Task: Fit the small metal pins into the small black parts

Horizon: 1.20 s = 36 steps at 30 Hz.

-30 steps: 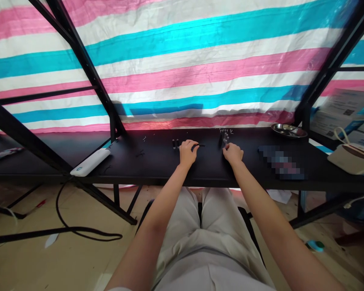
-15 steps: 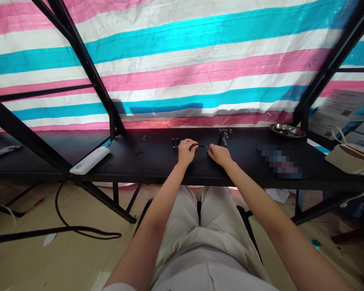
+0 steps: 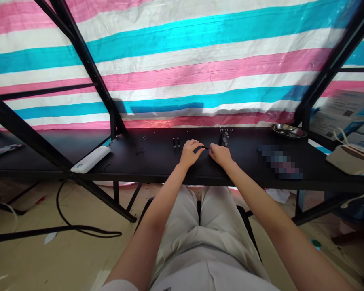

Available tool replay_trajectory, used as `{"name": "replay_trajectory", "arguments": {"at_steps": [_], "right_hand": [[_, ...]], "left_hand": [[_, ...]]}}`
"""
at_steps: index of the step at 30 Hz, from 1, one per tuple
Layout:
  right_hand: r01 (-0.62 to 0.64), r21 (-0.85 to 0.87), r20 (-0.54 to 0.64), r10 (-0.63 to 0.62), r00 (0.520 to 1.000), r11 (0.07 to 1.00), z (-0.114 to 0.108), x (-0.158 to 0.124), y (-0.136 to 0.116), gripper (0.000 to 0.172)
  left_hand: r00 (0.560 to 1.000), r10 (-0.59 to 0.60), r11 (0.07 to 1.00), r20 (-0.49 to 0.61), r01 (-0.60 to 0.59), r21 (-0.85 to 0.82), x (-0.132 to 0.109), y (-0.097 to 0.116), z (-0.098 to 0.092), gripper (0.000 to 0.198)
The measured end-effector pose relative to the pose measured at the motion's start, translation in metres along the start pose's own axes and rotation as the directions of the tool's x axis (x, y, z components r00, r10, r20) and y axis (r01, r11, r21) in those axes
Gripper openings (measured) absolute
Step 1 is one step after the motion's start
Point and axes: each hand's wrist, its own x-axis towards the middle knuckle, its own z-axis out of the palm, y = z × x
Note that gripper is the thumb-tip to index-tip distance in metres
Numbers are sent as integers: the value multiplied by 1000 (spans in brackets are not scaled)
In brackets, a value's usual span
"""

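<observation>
My left hand (image 3: 188, 154) grips a thin black rod (image 3: 204, 147) that points to the right. My right hand (image 3: 221, 156) is close by, its fingertips pinched at the rod's far end. Whatever those fingertips hold is too small to tell apart. Two small upright black cylinders (image 3: 176, 142) stand just beyond my left hand. Beyond my right hand stands a cluster of small upright black and grey parts (image 3: 224, 138). Both hands rest over the black tabletop (image 3: 157, 161). Tiny dark wire bits (image 3: 140, 151) lie to the left.
A white power bank (image 3: 90, 159) lies at the table's left. A steel dish (image 3: 288, 130) sits at the back right, near a pixelated patch (image 3: 279, 161). A beige bag (image 3: 350, 159) lies at the far right. Black frame posts (image 3: 115, 121) stand by a striped tarp.
My right hand has moved left, away from the parts cluster, and its fingertips now meet the far end of the black rod. My left hand has barely shifted.
</observation>
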Motion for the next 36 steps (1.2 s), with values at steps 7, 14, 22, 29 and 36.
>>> {"name": "replay_trajectory", "arguments": {"at_steps": [7,14,22,29,36], "right_hand": [[88,14,-128,-86,988,996,4,1,1,19],[166,59,-193,-152,969,984,9,1,6,21],[174,43,-192,-163,968,984,9,1,6,21],[183,35,-178,-174,968,983,11,2,7,20],[184,25,-142,-179,974,983,8,1,7,19]], "left_hand": [[998,-1,1000,61,-1,28,0,3,-1,16],[998,-9,1000,54,10,-3,-1,2,-1,15],[996,5,1000,89,-3,-17,-1,2,-1,14],[991,13,1000,130,-13,0,-1,4,-2,14],[987,1,999,163,-7,35,-1,5,-2,14]]}}
